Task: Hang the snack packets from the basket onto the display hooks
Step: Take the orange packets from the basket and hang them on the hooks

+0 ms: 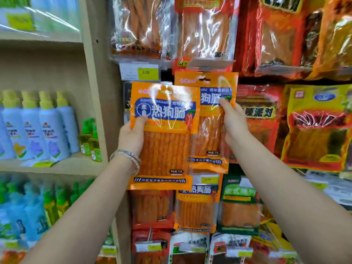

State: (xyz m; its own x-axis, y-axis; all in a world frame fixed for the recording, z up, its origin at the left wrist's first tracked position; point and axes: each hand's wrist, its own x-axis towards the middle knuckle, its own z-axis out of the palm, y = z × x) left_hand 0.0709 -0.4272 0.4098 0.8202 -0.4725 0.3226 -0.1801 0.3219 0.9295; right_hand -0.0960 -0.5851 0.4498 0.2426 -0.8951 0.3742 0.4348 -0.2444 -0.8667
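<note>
Two forearms (85, 202) are seen stretched toward a rack of hung snacks (205, 35). One orange snack packet (163, 141) is pinched at its left edge by the left hand (131, 136), thumb on the front, apparently kept in reserve. A second packet (211, 134) is gripped at its right edge by the right hand (231, 121), with its hang slot (204, 79) held at hook level, seemingly for threading. Whether it is hooked cannot be told. No basket is shown.

Your left hand (131, 136) holds the front packet (165, 149), overlapping the rear packet (209, 134) to its right, which your right hand (233, 121) pinches. Bottles (38, 126) stand on shelves (62, 165) at left.
</note>
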